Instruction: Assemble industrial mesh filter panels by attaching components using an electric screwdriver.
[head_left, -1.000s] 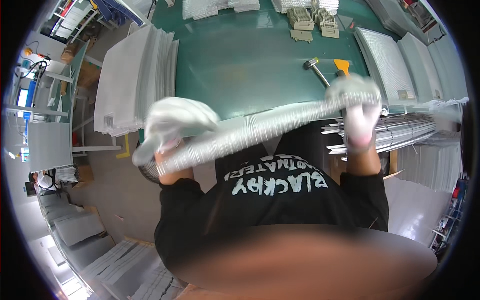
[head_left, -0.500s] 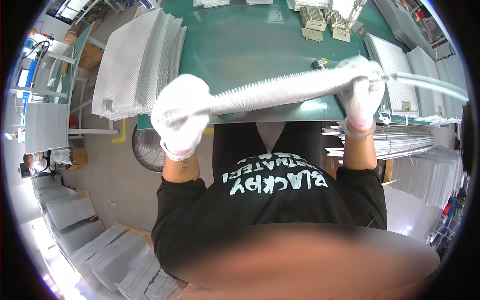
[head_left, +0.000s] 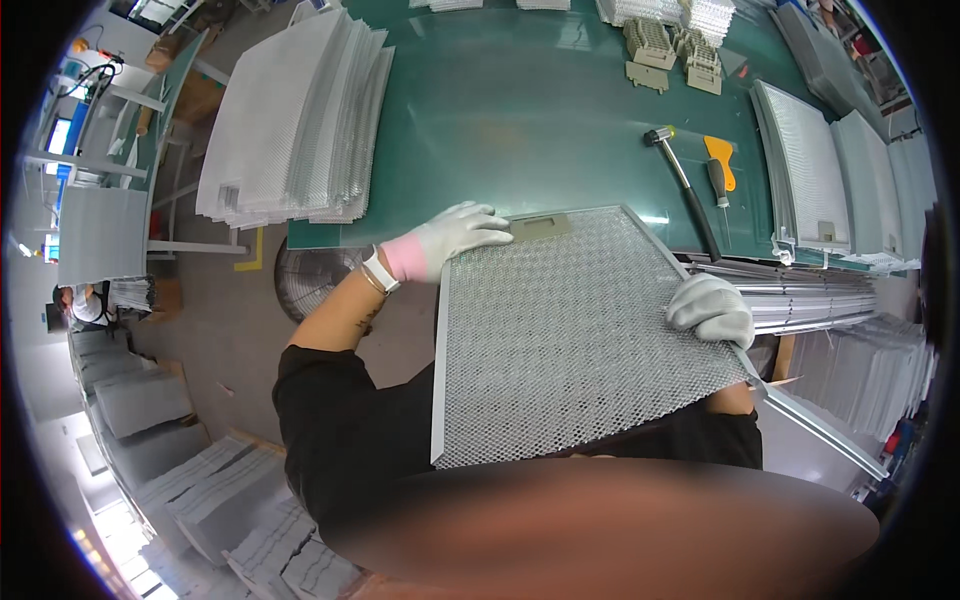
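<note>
Both hands in white knit gloves grip a square metal mesh filter panel with a thin aluminium frame, held flat in front of the body, its far edge over the near lip of the green worktable. Left hand clasps the far-left corner, fingers stretched along the far rail just beside a small flat handle plate. Right hand is curled over the right rail, knuckles up — firm grasp, thumb hidden under.

Around it: a tall stack of loose silver mesh sheets at far left on the table, a rubber-headed hammer with black handle and an orange-handled scraper right of centre, beige plastic clips at the far end, finished framed filters standing along the right side.

Judgement for doing this well: keep the grip on the frame rails only (the mesh dents easily), hold the panel level so it doesn't twist, and keep the near corner clear of the torso — the thin edges could snag the gloves.
</note>
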